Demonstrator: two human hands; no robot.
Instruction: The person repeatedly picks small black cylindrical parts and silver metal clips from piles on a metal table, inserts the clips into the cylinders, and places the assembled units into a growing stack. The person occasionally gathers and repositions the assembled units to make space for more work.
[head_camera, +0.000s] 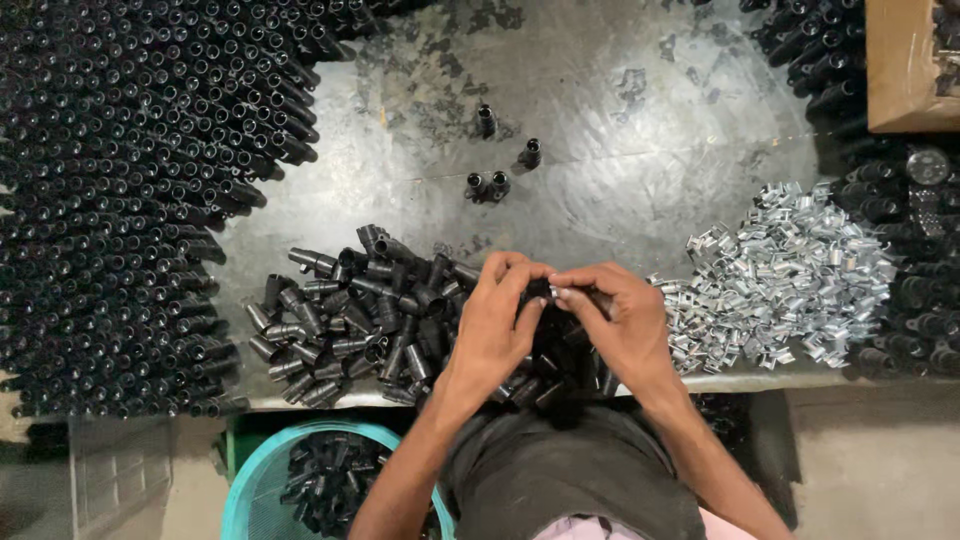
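Both hands meet over the near edge of a grey metal worktable, above a loose heap of short black metal tubes. The left hand curls its fingers around a single black tube, which sits between the two hands and is mostly hidden, only a dark sliver showing between the thumbs. The right hand pinches its fingertips at that same tube, where a small bright bit of metal shows at the tips; what that bit is cannot be told. Just right of the right hand lies a pile of shiny silver clips. A large mass of stacked black tubes fills the left side of the table, and a few tubes stand apart further back. Below the table edge a teal basket holds more black tubes, and a cardboard box sits at the far right corner
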